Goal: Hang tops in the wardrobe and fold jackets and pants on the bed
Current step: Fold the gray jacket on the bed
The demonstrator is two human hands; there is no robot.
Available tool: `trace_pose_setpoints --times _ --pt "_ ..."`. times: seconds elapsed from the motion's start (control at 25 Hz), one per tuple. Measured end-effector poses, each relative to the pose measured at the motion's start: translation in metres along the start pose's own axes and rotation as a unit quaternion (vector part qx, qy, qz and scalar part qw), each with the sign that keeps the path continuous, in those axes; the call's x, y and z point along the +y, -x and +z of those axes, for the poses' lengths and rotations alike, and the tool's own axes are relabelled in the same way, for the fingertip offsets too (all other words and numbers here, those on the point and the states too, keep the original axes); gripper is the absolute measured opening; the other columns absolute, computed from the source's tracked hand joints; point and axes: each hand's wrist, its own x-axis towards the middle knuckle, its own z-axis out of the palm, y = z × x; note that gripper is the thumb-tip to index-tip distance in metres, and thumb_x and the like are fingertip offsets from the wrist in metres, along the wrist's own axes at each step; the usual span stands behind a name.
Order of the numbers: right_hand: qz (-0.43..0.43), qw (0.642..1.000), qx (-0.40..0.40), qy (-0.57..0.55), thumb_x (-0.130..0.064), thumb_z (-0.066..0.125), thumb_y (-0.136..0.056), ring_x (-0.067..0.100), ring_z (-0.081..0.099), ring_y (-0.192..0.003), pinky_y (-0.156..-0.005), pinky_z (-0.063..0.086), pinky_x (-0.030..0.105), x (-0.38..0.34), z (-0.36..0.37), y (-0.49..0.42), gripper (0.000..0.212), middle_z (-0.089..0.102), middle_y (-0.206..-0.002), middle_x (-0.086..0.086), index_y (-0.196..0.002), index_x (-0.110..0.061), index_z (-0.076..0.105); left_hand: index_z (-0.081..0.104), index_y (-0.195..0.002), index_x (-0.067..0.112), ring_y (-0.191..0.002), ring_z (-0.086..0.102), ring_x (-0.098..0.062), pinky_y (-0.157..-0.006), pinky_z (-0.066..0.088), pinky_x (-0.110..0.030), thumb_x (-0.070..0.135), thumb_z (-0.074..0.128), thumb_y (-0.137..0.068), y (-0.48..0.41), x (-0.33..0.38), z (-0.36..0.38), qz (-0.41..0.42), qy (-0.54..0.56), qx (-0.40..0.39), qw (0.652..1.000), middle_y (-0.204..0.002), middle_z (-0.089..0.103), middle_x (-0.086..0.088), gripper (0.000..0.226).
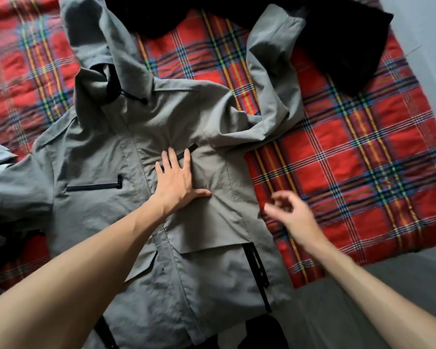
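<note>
Pinning the grey jacket (106, 152) flat, front up, on the bed's plaid blanket (363, 172) with the left hand (179, 177), splayed straight-fingered over the chest and clasping nothing, likely to stop the cloth sliding ahead of a fold. Hovering just off the jacket's side with the right hand (290, 212) (blurred), loosely curled and empty, probably bound for the sleeve (269, 79) crooked upward toward a black garment (337, 46) at the bed's far end.

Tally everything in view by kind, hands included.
Grey hooded jacket: 1
Black garment, at the far edge: 1
Red plaid blanket: 1
Hands: 2, left hand and right hand
Total: 5
The dark patch at the near edge is unclear and not counted.
</note>
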Motion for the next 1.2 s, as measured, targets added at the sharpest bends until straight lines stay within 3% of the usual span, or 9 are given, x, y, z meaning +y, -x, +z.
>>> trace_pose_setpoints --times 0.28,0.44,0.56,0.68,0.76,0.84,0.96,1.12,1.2 --pt "0.072 0.956 0.201 -0.202 -0.046 0.078 -0.076 0.016 0.059 -0.107 -0.095 0.05 0.032 -0.129 -0.015 -0.178 0.072 0.06 -0.122 0.002 -0.13 -0.004 0.053 0.03 -0.144 0.021 -0.11 0.056 -0.045 -0.092 0.046 -0.047 0.055 0.074 -0.076 -0.011 -0.008 -0.041 0.011 0.128 -0.015 0.992 -0.126 0.042 -0.018 0.088" --pt "0.074 0.933 0.205 -0.286 -0.015 0.075 -0.084 0.02 0.066 -0.083 -0.064 0.054 0.028 -0.142 -0.017 -0.176 0.029 0.07 -0.097 0.007 -0.109 -0.003 0.065 0.026 -0.15 0.025 -0.115 0.055 -0.046 -0.101 0.045 -0.045 0.053 0.074 -0.077 -0.014 -0.014 -0.032 0.013 0.152 -0.012 0.988 -0.138 0.034 -0.019 0.092" --pt "-0.093 0.922 0.206 -0.315 -0.009 0.066 -0.089 0.005 0.07 -0.079 -0.072 0.052 0.022 -0.186 -0.018 -0.134 0.013 0.074 -0.083 -0.009 -0.1 -0.011 0.071 0.044 -0.142 0.031 -0.118 0.056 -0.033 -0.103 0.043 -0.038 0.062 0.071 -0.075 -0.022 -0.034 -0.041 -0.012 0.254 -0.056 0.966 -0.134 0.044 -0.008 0.079" --pt "-0.327 0.92 0.155 -0.149 -0.009 0.061 -0.094 0.005 0.066 -0.099 -0.087 0.047 0.019 -0.22 0.005 -0.058 0.014 0.072 -0.099 -0.008 -0.101 -0.018 0.068 0.053 -0.131 0.028 -0.119 0.054 -0.02 -0.092 0.045 -0.029 0.081 0.064 -0.065 -0.002 -0.055 -0.086 -0.061 0.645 -0.09 0.756 -0.113 0.062 0.005 0.085" --pt "-0.485 0.87 0.079 0.044 -0.015 0.061 -0.093 0.019 0.062 -0.105 -0.092 0.046 0.031 -0.212 0.034 -0.014 0.013 0.068 -0.104 0.002 -0.103 -0.014 0.067 0.049 -0.136 0.021 -0.128 0.054 -0.026 -0.101 0.043 -0.035 0.07 0.048 -0.084 0.037 -0.075 -0.112 -0.001 0.809 -0.057 0.585 -0.125 0.063 -0.008 0.071" --pt "-0.545 0.797 -0.074 0.251 -0.027 0.058 -0.089 0.027 0.06 -0.103 -0.091 0.045 0.042 -0.18 0.078 0.014 0.018 0.068 -0.104 0.005 -0.1 -0.019 0.07 0.041 -0.143 0.016 -0.131 0.052 -0.031 -0.11 0.037 -0.042 0.066 0.033 -0.087 0.071 -0.091 -0.133 0.048 0.867 -0.049 0.494 -0.137 0.056 -0.02 0.075" --pt "-0.458 0.739 -0.221 0.442 -0.038 0.054 -0.078 0.022 0.051 -0.119 -0.109 0.033 0.044 -0.108 0.131 0.034 0.029 0.067 -0.114 -0.002 -0.102 -0.03 0.069 0.039 -0.144 0.018 -0.125 0.057 -0.027 -0.107 0.04 -0.041 0.061 0.027 -0.089 0.106 -0.121 -0.115 0.011 0.85 -0.053 0.524 -0.133 0.061 -0.016 0.071" --pt "-0.121 0.976 -0.154 0.097 -0.02 0.069 -0.085 0.007 0.057 -0.113 -0.103 0.044 0.028 -0.065 0.156 0.036 0.028 0.061 -0.128 -0.001 -0.113 -0.021 0.062 0.061 -0.127 0.018 -0.097 0.069 -0.009 -0.083 0.051 -0.02 0.035 0.056 -0.096 0.128 -0.139 -0.042 -0.098 0.684 -0.099 0.716 -0.103 0.075 -0.001 0.036" --pt "0.003 0.994 -0.111 0.004 -0.02 0.074 -0.085 0.008 0.062 -0.101 -0.094 0.049 0.035 -0.06 0.171 0.025 0.04 0.063 -0.123 0.002 -0.12 -0.023 0.055 0.068 -0.112 0.026 -0.094 0.068 -0.004 -0.086 0.047 -0.022 0.042 0.073 -0.082 0.14 -0.141 -0.017 -0.087 0.637 -0.073 0.763 -0.102 0.074 0.003 0.034"
